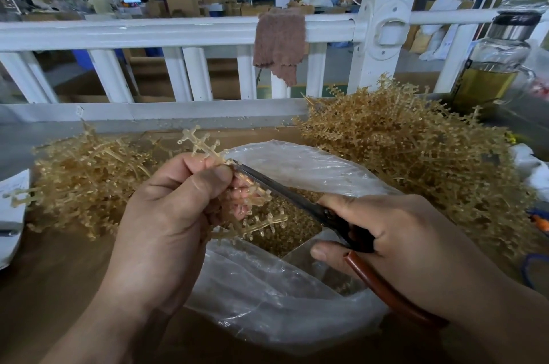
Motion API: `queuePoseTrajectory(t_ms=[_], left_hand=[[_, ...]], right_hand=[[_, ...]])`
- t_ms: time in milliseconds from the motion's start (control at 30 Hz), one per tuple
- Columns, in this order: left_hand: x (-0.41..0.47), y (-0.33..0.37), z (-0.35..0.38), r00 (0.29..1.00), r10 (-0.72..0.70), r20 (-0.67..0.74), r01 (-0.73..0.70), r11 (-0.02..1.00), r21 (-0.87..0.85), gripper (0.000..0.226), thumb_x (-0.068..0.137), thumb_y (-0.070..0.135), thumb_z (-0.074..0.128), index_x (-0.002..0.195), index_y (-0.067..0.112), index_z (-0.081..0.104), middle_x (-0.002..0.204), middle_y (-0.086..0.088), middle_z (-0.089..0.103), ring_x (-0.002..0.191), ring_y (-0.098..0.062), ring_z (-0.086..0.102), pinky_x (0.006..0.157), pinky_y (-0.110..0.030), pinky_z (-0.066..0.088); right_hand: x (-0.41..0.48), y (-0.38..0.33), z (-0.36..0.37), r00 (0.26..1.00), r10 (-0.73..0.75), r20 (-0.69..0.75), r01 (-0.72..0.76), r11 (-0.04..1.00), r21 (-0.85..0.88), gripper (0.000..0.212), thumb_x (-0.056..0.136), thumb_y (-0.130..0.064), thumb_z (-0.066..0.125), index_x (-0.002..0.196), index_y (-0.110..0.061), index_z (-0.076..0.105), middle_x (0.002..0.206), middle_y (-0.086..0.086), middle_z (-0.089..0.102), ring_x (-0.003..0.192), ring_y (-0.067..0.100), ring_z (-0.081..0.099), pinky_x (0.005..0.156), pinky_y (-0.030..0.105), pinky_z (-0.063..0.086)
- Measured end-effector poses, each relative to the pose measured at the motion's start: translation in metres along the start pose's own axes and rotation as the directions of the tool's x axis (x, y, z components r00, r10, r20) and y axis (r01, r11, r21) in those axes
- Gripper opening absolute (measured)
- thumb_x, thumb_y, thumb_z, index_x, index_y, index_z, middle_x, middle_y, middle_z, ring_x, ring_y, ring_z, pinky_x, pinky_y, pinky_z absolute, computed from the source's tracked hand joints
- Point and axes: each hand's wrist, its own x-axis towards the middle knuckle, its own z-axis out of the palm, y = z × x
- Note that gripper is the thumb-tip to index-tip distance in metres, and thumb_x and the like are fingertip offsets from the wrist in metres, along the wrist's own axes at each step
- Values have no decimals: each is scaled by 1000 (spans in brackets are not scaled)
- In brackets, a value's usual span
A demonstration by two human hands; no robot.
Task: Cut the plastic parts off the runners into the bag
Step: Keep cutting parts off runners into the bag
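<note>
On the left of the desk (53,289) I see one pile of tan runners (86,173), and just right of it my left hand (166,215) is up over the bag (267,298), its fingers (208,179) curled tight round a held runner (205,144). That runner's long axis runs up and away from me, one end poking above the thumb and toothed branches hanging below the palm over the bag's mouth. The scissors (282,190) come in from the right, slanting up-left, with the tip touching the runner right beside my left thumb; I cannot tell how far the blades are parted. Cut parts (285,239) already lie in the bag, directly under the blades. My right hand (401,245) grips the scissor handles, fingers wrapped through and round them. I judge that the next snip depends on this: the stem crosses the blades just left of the tip, so anything cut should drop straight down. A second pile (401,150) sits far right
</note>
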Motion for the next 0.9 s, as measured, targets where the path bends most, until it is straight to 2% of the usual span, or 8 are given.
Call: queuePoseTrajectory(t_ms=[67,233,400,500,600,733,900], left_hand=[[0,1,1,1000,6,-5,-6,1000,7,16,81,11,65,69,21,69,72,-3,66,61,-14,62,55,-26,55],[-2,1,4,1000,14,-2,-14,999,35,13,76,12,72,68,22,69,72,-2,67,62,-13,62,57,-24,54],[-2,2,7,1000,0,5,0,1000,3,13,73,9,73,70,21,68,73,-5,68,61,-15,63,55,-26,55],[-2,1,9,1000,5,-10,-5,1000,-7,15,77,9,67,68,21,68,72,-5,67,61,-15,63,54,-26,55],[-3,1,10,1000,5,-9,-5,1000,-9,13,78,10,66,69,20,68,72,-6,67,59,-16,62,54,-26,55],[-4,1,9,1000,1,-19,-2,1000,-28,12,78,10,67,70,20,68,73,-5,68,60,-15,63,54,-26,56],[-4,0,12,1000,13,-21,-14,999,-35,17,79,10,66,68,23,68,71,0,68,60,-13,63,53,-26,55]], right_hand=[[0,0,1,1000,7,6,-7,1000,10,53,77,-70,50,118,-37,53,66,-16,56,71,1,58,64,23,46],[0,-1,1,1000,24,16,-24,999,27,52,77,-70,52,121,-41,56,66,-16,57,67,1,58,62,23,46],[0,-2,0,998,47,44,-50,996,75,51,75,-72,48,117,-43,54,81,-18,61,68,1,60,60,20,46],[1,-2,-1,998,34,57,-37,998,56,50,77,-69,49,115,-38,60,74,-15,60,64,2,59,53,19,45],[2,-2,-2,999,20,43,-23,998,56,53,78,-68,50,117,-34,62,70,-13,61,64,2,60,54,22,46],[1,-2,-4,999,8,33,-10,999,41,47,79,-63,54,115,-34,64,64,-14,57,64,1,58,53,15,42],[1,-3,-5,1000,-16,19,16,999,44,49,80,-62,54,115,-29,67,58,-16,54,61,1,58,50,12,40]])
